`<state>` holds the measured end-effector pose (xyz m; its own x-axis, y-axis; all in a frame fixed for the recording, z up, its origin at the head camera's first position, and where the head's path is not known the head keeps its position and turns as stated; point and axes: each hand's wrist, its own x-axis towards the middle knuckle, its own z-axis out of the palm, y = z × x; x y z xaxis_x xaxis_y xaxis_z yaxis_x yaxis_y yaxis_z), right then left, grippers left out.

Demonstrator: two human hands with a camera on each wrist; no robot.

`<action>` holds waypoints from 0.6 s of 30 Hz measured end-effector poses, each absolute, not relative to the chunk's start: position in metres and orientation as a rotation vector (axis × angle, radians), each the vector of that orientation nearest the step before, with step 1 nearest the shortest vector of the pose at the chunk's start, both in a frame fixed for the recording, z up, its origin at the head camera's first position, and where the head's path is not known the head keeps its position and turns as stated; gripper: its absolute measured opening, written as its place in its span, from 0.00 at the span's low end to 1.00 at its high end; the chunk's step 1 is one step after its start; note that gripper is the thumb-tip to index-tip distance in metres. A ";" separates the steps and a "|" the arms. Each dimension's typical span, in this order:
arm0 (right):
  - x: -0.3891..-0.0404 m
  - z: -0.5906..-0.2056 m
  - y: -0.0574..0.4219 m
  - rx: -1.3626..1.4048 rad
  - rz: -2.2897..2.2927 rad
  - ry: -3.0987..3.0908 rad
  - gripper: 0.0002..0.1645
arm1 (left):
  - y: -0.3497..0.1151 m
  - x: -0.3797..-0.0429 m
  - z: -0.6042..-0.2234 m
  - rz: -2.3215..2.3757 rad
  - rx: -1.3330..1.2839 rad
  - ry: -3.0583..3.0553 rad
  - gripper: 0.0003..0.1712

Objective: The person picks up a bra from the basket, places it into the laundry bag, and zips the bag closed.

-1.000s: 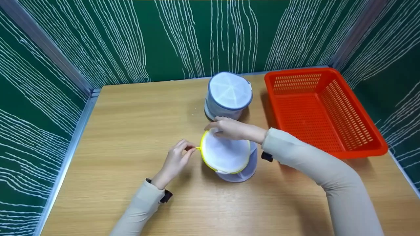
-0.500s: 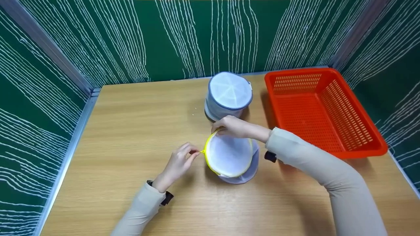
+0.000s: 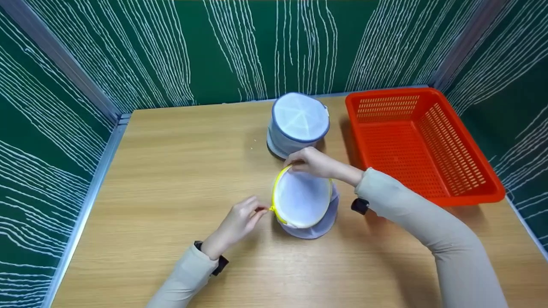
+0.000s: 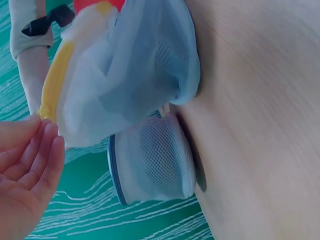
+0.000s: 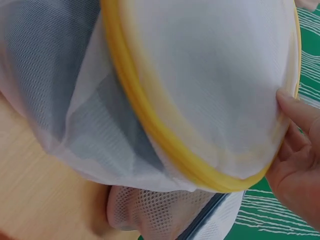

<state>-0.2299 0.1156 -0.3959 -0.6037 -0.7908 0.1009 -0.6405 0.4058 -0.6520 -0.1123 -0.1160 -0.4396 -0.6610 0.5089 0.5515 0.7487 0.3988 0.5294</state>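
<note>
A white mesh laundry bag (image 3: 303, 199) with a yellow zipper rim stands on the table in the head view, its round white lid facing up. Its zipper pull (image 3: 272, 208), at the left of the rim, is pinched between the thumb and fingers of my left hand (image 3: 239, 220). My right hand (image 3: 317, 161) grips the far edge of the rim, thumb on the lid and fingers outside, as the right wrist view shows. From the side, in the left wrist view, the yellow zipper (image 4: 57, 77) runs up from my left fingertips and the mesh wall (image 4: 150, 60) sags.
Just behind stands a second mesh laundry bag (image 3: 299, 117) with blue-grey trim, upright. A red plastic basket (image 3: 396, 158) occupies the right of the table (image 3: 171, 171). Green walls with white streaks enclose the table at the back and sides.
My left hand, still on the zipper pull, has shifted right and slightly nearer. The right hand has slid right along the far rim, and the bag's top has moved right with them.
</note>
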 end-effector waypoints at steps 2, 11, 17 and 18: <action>-0.230 -0.397 0.117 -1.238 -1.007 2.436 0.09 | -0.115 -0.109 -0.439 -1.124 -1.121 -2.364 0.04; -0.227 -0.400 0.121 -1.098 -1.079 2.429 0.11 | -0.109 -0.099 -0.442 -1.072 -1.184 -2.387 0.05; -0.225 -0.402 0.119 -1.051 -1.128 2.443 0.11 | -0.106 -0.096 -0.445 -1.071 -1.233 -2.397 0.05; -0.224 -0.403 0.118 -1.051 -1.139 2.445 0.11 | -0.106 -0.096 -0.445 -1.080 -1.236 -2.400 0.05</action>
